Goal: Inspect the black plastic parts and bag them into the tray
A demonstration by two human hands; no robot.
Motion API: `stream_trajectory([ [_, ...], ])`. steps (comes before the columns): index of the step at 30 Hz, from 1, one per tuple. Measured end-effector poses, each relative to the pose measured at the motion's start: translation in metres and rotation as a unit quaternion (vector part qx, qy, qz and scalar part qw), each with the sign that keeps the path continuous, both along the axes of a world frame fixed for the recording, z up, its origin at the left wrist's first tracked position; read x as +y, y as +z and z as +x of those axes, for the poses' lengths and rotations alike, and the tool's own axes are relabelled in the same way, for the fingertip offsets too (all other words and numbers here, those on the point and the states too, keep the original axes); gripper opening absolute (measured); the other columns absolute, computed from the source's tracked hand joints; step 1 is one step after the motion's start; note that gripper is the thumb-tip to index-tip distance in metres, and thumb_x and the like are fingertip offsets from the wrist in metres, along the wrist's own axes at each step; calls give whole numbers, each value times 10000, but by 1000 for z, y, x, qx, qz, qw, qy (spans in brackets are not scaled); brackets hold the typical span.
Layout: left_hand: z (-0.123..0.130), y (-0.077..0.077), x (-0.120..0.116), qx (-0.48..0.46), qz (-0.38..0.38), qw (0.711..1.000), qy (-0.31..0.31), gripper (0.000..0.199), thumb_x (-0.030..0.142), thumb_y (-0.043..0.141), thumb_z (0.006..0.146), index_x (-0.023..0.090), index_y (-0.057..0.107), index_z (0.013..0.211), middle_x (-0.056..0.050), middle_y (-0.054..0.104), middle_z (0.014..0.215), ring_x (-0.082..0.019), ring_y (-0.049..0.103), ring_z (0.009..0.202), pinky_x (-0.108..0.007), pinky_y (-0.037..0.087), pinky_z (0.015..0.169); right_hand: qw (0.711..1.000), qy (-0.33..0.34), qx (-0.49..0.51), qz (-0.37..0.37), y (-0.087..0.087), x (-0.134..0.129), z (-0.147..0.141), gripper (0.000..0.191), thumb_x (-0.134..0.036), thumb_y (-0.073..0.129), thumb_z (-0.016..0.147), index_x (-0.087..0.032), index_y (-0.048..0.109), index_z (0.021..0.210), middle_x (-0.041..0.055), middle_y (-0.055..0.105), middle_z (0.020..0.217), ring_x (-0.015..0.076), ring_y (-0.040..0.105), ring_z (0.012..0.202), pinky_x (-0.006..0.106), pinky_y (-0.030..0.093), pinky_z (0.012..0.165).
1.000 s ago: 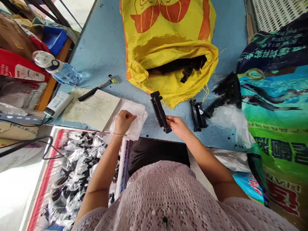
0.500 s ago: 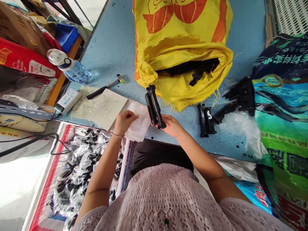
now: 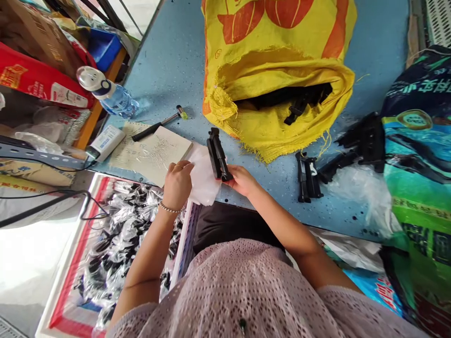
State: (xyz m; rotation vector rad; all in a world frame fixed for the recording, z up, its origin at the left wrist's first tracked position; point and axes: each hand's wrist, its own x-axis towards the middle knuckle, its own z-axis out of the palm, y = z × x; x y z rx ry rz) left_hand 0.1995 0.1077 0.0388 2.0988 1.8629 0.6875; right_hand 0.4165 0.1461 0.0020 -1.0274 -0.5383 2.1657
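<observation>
In the head view my right hand point(image 3: 241, 180) grips the lower end of a long black plastic part point(image 3: 218, 155), which looks like two bars side by side and is tilted over the table. My left hand point(image 3: 178, 185) is closed, fingers curled down at the right edge of a pale pad point(image 3: 172, 143). What its fingertips hold, if anything, is hidden. Thin silvery pins point(image 3: 160, 151) lie scattered on the pad. Clear plastic bags point(image 3: 202, 180) lie flat between my two hands, partly under the black part.
A yellow woven sack point(image 3: 268, 134) gapes open with black parts inside. More black parts point(image 3: 308, 177) lie right, near crumpled clear plastic point(image 3: 364, 188). A small hammer point(image 3: 157, 126), white box point(image 3: 107, 142) and water bottle point(image 3: 118, 98) sit left. Below stands a crate point(image 3: 59, 300) of bagged parts.
My left hand has moved from over the clear bags leftward to the pad's edge, its back now turned up. The right hand keeps its hold on the black part. The view has shifted slightly.
</observation>
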Motion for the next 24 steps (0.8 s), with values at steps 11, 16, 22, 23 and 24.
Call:
stream_trajectory([
  [11, 23, 19, -28, -105, 5, 983, -148, 674, 35, 447, 940, 243, 454, 1581, -138, 569, 1513, -211, 649, 1291, -371, 566, 1106, 982, 188, -4, 22, -10, -44, 33, 363, -460, 866, 661, -162, 676, 748, 63, 732, 684, 147, 650, 551, 227, 503, 482],
  [16, 53, 26, -62, -95, -17, 952, -291, 746, 92, 499, 961, 261, 290, 1658, -153, 537, 1546, -249, 568, 1420, -430, 539, 1172, 987, 87, -89, 107, 4, -55, 15, 132, -281, 783, 784, -197, 687, 752, -33, 666, 669, 128, 613, 639, 224, 512, 603],
  [22, -8, 42, -137, -25, -138, 972, -187, 444, 267, 556, 975, 342, 645, 1403, -102, 730, 1299, -271, 748, 1128, -407, 630, 1005, 935, 197, -107, 276, 34, -79, 40, 337, -318, 698, 900, -218, 739, 1219, 63, 775, 1157, 201, 719, 1059, 353, 562, 962],
  [23, -31, 37, -152, -7, -195, 969, -150, 405, 310, 568, 948, 362, 692, 1331, -97, 741, 1286, -292, 769, 1065, -416, 658, 907, 926, 190, -143, 294, 38, -77, 55, 350, -342, 670, 928, -226, 731, 1252, 74, 771, 1187, 208, 722, 1079, 370, 558, 981],
  [24, -53, 31, -166, 12, -260, 959, -110, 342, 320, 593, 904, 388, 744, 1202, -72, 773, 1206, -304, 790, 957, -427, 669, 795, 910, 167, -205, 318, 42, -73, 73, 342, -356, 641, 952, -233, 731, 1258, 80, 769, 1199, 217, 723, 1088, 384, 553, 993],
])
